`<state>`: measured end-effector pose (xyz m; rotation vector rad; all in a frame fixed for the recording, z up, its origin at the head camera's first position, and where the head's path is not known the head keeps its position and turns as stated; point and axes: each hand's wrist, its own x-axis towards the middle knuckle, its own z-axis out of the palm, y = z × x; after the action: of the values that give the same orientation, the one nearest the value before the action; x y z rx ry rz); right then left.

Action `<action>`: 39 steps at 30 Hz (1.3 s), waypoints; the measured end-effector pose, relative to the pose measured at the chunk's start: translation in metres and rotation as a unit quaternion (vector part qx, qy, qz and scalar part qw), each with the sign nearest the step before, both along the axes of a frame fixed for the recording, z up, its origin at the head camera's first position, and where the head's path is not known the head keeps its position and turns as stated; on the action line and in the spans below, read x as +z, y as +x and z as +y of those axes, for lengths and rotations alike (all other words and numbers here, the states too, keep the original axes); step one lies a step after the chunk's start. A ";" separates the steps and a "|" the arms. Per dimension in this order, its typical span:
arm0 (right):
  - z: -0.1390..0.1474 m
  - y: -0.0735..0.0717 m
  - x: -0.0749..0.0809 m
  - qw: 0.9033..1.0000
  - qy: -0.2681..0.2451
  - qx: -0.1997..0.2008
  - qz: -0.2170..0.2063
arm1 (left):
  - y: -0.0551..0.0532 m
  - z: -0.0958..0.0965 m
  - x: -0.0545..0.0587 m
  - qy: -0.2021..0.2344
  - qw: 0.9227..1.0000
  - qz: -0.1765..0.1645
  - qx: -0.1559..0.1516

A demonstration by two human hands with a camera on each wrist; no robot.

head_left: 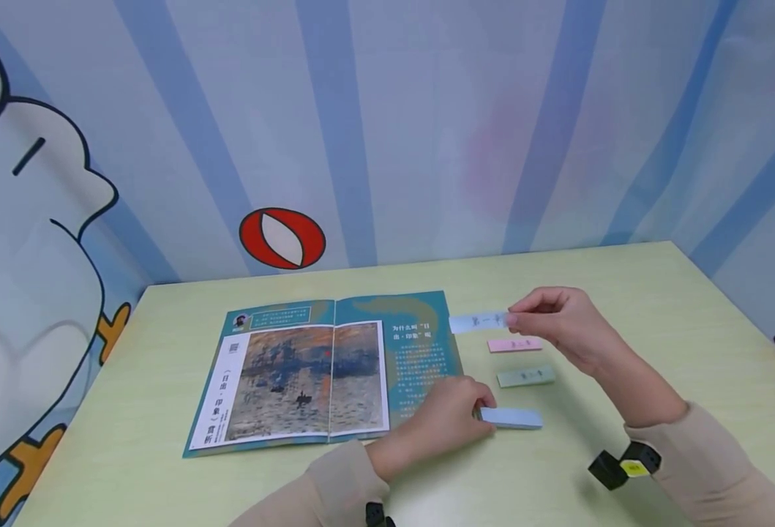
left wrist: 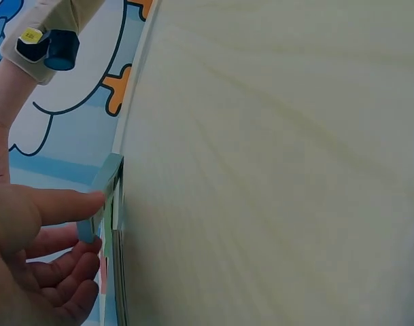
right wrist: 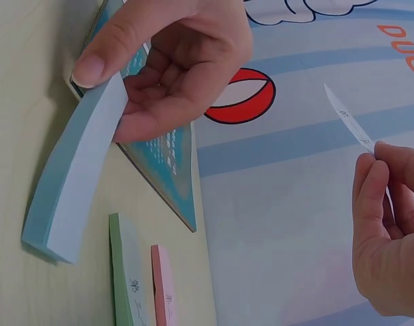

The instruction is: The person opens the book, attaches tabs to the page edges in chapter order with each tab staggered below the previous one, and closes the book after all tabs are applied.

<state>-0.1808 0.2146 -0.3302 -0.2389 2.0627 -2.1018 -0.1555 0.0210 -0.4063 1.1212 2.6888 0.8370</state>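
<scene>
My right hand (head_left: 568,329) pinches one end of a light blue sticky note strip (head_left: 469,322) with handwriting on it. In the right wrist view the strip (right wrist: 353,123) is up off the table, its far end free. My left hand (head_left: 443,413) grips the left end of a blue sticky note pad (head_left: 512,418), thumb on one side and fingers on the other. Left of the hands an open magazine (head_left: 420,311) lies flat, showing a harbour painting across both pages. In the head view the strip's free end appears beside the magazine's right edge.
A pink sticky note pad (head_left: 514,345) and a green one (head_left: 525,376), both with handwriting, lie right of the magazine. The pale table (head_left: 130,380) meets a striped cartoon backdrop (head_left: 427,146) at its far edge.
</scene>
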 end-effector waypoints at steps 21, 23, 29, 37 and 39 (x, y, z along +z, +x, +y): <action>0.001 -0.011 -0.013 0.999 0.043 -0.019 -0.019 | -0.006 -0.011 0.007 0.026 0.998 -0.055 0.021; 0.001 -0.013 -0.014 0.999 0.042 -0.018 -0.020 | -0.010 -0.016 0.010 0.032 0.997 -0.059 0.030; 0.001 -0.021 -0.015 0.999 0.044 -0.017 -0.026 | -0.024 -0.032 0.020 0.032 0.996 -0.019 0.076; -0.001 -0.041 -0.018 0.997 0.042 -0.022 -0.060 | -0.045 -0.048 0.029 -0.043 0.985 0.091 0.142; -0.001 -0.047 -0.019 0.997 0.037 -0.025 -0.064 | -0.051 -0.051 0.030 -0.044 0.986 0.090 0.134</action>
<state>-0.2276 0.2139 -0.3495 -0.0411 2.0872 -2.0070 -0.2062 -0.0297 -0.3765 0.8678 3.0424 0.6687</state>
